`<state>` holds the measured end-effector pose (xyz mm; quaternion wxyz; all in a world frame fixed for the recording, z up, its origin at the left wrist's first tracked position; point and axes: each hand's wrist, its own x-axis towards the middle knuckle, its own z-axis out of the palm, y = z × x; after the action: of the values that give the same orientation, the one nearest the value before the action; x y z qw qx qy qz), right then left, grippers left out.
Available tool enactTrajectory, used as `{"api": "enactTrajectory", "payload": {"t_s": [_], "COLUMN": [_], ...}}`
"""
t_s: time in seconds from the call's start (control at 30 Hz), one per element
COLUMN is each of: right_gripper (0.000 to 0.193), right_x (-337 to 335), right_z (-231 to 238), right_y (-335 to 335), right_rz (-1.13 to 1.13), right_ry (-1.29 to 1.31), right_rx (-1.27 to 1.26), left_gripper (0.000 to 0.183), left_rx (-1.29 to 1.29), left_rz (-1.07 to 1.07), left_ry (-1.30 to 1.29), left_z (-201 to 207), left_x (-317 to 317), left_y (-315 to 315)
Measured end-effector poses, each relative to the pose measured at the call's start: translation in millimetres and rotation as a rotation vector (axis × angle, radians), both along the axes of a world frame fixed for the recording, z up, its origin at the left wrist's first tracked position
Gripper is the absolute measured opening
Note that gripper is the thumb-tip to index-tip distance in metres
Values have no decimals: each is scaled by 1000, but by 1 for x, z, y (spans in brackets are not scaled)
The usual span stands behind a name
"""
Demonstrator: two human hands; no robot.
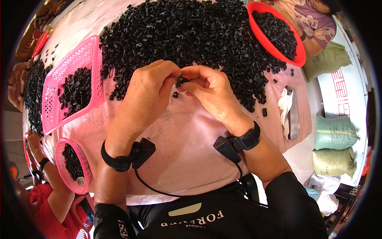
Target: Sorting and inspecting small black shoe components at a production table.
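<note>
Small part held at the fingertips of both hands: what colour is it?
Black; the small part shows best in the head view.

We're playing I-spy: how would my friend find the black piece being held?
Find the big black heap on the pink tablecloth. Over its near edge, the left hand and right hand meet. Between their fingertips is the small black piece: held, while its neighbours lie loose.

Both hands (145, 89) (213, 89) hold a small black piece (182, 81).
</note>
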<state>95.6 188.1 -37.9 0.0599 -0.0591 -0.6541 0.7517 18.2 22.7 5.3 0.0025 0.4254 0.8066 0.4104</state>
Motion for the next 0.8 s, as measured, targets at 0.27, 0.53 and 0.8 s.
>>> {"api": "enactTrajectory", "payload": {"t_s": [0.27, 0.53, 0.8], "right_gripper": [29, 37, 35], "right_x": [0, -1, 0], "right_z": [-1, -3, 0], "right_y": [2, 1, 1], "right_rz": [33, 1, 8], "right_ry": [12, -19, -19], "right_rx": [5, -131, -74], "left_gripper": [16, 14, 11], "left_rx": [58, 44, 73], "left_rz": [24, 85, 57], "left_ry": [20, 25, 11], "left_z": [0, 1, -3], "left_x": [11, 11, 11], "left_y": [10, 9, 11]}}
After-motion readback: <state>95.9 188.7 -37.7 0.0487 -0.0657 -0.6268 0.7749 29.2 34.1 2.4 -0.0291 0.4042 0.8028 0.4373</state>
